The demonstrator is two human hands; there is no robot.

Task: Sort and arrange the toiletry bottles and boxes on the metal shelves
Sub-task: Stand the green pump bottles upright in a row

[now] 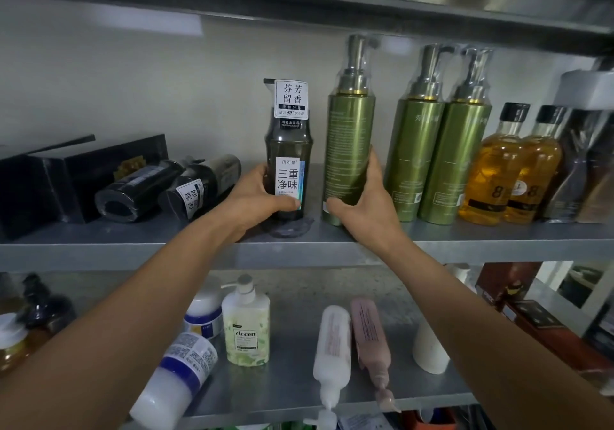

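Pump bottle (289, 150), dark, upright in left grip (255, 200); green bottle (349, 137) in right grip (365, 210).

On the metal shelf (133, 253) sit black boxes (43, 183), two lying dark bottles (139, 187), a standing dark bottle (289, 150), three green pump bottles (347, 137) and two yellow bottles (498, 177). The lower shelf (292, 379) has a white tube (332, 343) and a pink tube (370, 336) lying flat.

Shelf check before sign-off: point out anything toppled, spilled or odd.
Upper shelf: two dark bottles lie on their sides; a grey smear sits under the upright dark bottle. Lower shelf: white tube, pink tube and blue-banded bottle lie flat.
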